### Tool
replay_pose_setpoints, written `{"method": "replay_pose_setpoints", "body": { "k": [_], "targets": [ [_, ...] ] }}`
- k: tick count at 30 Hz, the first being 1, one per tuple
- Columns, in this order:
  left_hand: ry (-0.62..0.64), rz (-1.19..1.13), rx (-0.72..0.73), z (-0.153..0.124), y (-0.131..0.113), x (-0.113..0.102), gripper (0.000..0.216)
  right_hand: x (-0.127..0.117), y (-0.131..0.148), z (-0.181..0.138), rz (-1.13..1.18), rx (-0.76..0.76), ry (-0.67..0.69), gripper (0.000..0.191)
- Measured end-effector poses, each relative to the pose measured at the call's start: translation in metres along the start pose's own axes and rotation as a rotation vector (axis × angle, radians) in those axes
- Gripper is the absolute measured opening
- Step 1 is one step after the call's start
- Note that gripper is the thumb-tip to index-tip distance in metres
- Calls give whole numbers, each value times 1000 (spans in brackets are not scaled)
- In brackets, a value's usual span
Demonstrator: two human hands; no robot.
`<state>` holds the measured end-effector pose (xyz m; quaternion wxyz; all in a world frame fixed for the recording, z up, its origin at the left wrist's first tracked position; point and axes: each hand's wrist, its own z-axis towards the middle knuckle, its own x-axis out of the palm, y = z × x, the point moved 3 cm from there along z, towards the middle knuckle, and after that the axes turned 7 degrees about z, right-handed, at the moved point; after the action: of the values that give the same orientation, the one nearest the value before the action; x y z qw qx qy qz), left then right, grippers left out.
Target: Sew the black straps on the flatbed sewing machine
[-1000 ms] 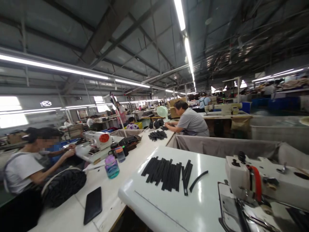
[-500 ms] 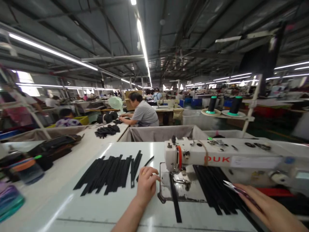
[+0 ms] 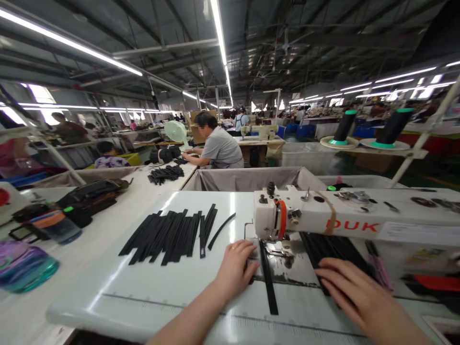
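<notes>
My left hand (image 3: 235,270) rests at the left of the needle plate, its fingers loosely bent and holding nothing. Beside its fingertips, a single black strip (image 3: 269,282) runs from beneath the sewing machine's (image 3: 298,215) head toward me. My right hand (image 3: 354,294) is open, with fingers stretched over a bundle of black strips (image 3: 330,247) under the machine arm. It touches or hovers just above them; which, I cannot tell. Right of that bundle lies a pair of scissors (image 3: 381,270) with pink handles, apart from my hand.
More black strips (image 3: 167,235) lie in a row on the left of the table (image 3: 118,318), with a curved strip (image 3: 222,230) beside them. Bottles (image 3: 27,266) stand at far left. Two black thread cones (image 3: 344,127) are behind the machine. A co-worker (image 3: 221,143) sits ahead.
My right hand has let go of the scissors and moved left onto the strip bundle. My left hand has come closer to the needle plate. The camera view has tilted down.
</notes>
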<state>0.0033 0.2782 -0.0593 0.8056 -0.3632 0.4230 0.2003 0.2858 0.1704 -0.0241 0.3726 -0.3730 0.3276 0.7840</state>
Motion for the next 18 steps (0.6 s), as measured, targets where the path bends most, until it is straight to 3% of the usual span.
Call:
{"method": "replay_pose_setpoints", "body": {
  "k": [4,7,12,15,18],
  "targets": [
    [136,35,46,12,-2,7,36,47,28,46,213,-134,220,28],
    [221,83,73,24,-4,8,24,70,27,60,309,-137,238,30],
    [288,135,26,29,-9,12,19,76,30,58,379,-172,275,30],
    [264,133,41,25,-11,14,25,74,35,58,373,-191,302,30],
    [233,109,67,22,-11,18,16,76,35,58,370,-192,292,29]
  ]
}}
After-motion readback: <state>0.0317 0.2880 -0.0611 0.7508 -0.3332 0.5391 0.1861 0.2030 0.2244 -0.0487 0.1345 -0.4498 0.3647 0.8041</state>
